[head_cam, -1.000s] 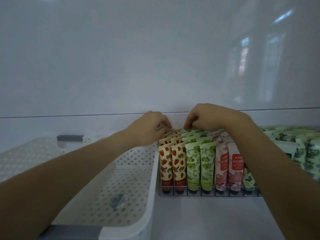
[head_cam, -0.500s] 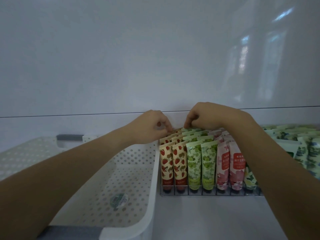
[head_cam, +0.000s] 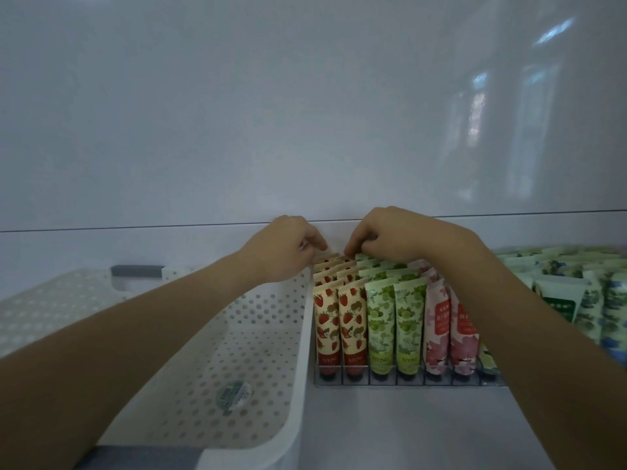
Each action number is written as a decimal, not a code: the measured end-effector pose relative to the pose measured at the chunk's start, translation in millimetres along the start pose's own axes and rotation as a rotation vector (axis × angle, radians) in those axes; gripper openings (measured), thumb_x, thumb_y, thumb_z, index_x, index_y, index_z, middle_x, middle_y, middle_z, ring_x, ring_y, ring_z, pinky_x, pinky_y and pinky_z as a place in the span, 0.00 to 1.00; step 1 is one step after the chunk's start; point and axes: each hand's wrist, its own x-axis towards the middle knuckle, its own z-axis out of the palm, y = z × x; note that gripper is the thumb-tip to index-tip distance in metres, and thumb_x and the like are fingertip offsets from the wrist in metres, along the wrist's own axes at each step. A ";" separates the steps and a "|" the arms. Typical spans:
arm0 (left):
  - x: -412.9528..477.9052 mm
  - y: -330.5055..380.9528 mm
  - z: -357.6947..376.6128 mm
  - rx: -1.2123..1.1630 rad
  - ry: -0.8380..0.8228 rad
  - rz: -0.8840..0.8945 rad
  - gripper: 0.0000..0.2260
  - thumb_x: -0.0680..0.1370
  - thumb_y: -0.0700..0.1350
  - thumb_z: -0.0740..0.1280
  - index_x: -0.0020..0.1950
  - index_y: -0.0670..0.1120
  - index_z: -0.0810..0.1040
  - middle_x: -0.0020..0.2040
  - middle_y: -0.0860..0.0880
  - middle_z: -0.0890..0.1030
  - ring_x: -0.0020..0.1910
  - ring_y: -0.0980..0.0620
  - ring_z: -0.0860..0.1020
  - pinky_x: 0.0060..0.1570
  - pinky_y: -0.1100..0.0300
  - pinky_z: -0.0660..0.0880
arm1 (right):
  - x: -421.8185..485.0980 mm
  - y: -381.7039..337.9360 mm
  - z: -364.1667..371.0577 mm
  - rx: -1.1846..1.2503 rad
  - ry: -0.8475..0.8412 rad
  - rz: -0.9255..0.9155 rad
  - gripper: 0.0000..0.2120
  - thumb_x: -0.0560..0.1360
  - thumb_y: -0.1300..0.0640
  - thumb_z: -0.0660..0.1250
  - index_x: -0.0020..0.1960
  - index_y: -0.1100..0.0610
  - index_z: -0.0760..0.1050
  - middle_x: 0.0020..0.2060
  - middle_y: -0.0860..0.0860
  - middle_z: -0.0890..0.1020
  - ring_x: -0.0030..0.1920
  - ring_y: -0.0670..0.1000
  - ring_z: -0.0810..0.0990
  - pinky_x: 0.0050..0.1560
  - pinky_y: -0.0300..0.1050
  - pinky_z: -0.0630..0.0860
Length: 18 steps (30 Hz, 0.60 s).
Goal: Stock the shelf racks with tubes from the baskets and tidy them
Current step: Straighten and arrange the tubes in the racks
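Note:
A clear rack (head_cam: 407, 381) on the white shelf holds rows of upright tubes: strawberry tubes (head_cam: 339, 320) at the left, green grape tubes (head_cam: 395, 323) in the middle, pink flower tubes (head_cam: 451, 330) to the right. Both hands work at the back of the rack. My left hand (head_cam: 281, 249) has its fingers curled at the top of the rearmost strawberry tubes. My right hand (head_cam: 397, 234) pinches the tops of the rear tubes where the strawberry and green rows meet. The fingertips are partly hidden behind the tube tops.
A white perforated basket (head_cam: 291, 351) with grey handles stands left of the rack, with only a round sticker inside. More tubes with green and blue leaf prints (head_cam: 576, 283) crowd the shelf at the right. A glossy white back wall rises close behind.
Both hands have stayed at the back of the rack. The fingers have shifted slightly along the rear tube tops, the right hand reaching a little more to the left.

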 end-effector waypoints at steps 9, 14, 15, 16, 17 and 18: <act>1.5 -4.2 3.9 0.023 -0.067 0.008 0.14 0.76 0.35 0.59 0.56 0.44 0.80 0.55 0.49 0.81 0.45 0.59 0.70 0.47 0.70 0.64 | 1.1 1.1 1.4 -0.011 0.005 0.003 0.15 0.76 0.62 0.58 0.54 0.51 0.81 0.53 0.47 0.81 0.47 0.45 0.75 0.47 0.38 0.69; 7.1 0.3 -2.1 0.029 -0.051 0.002 0.14 0.77 0.36 0.58 0.58 0.45 0.79 0.56 0.48 0.80 0.46 0.58 0.71 0.47 0.70 0.64 | -4.8 1.9 -13.9 0.062 0.127 -0.012 0.14 0.77 0.62 0.59 0.54 0.51 0.80 0.52 0.47 0.81 0.49 0.49 0.79 0.50 0.41 0.74; 9.7 3.3 -5.5 0.037 -0.068 0.013 0.14 0.77 0.36 0.58 0.58 0.45 0.79 0.56 0.48 0.80 0.45 0.58 0.70 0.45 0.72 0.63 | -6.5 3.2 -18.2 0.094 0.137 -0.013 0.13 0.77 0.62 0.60 0.54 0.51 0.80 0.50 0.47 0.81 0.47 0.47 0.79 0.48 0.40 0.73; 13.0 6.7 -9.8 0.057 -0.090 0.026 0.14 0.77 0.36 0.58 0.58 0.45 0.79 0.55 0.49 0.80 0.44 0.58 0.69 0.43 0.72 0.62 | -7.6 4.9 -24.1 0.132 0.139 -0.013 0.12 0.77 0.61 0.60 0.53 0.51 0.80 0.48 0.47 0.81 0.43 0.44 0.77 0.44 0.37 0.72; 16.9 10.6 -14.8 0.086 -0.117 0.034 0.14 0.77 0.36 0.58 0.58 0.45 0.79 0.55 0.49 0.79 0.44 0.58 0.69 0.43 0.72 0.62 | -7.8 6.2 -31.7 0.162 0.138 -0.009 0.11 0.76 0.61 0.61 0.52 0.51 0.80 0.46 0.47 0.80 0.40 0.42 0.76 0.41 0.35 0.71; 21.3 14.9 -20.1 0.119 -0.149 0.034 0.13 0.78 0.37 0.59 0.58 0.45 0.79 0.56 0.49 0.79 0.44 0.58 0.69 0.45 0.71 0.62 | -7.9 7.5 -40.8 0.175 0.135 -0.001 0.10 0.76 0.61 0.62 0.52 0.51 0.80 0.44 0.46 0.80 0.38 0.41 0.75 0.38 0.34 0.70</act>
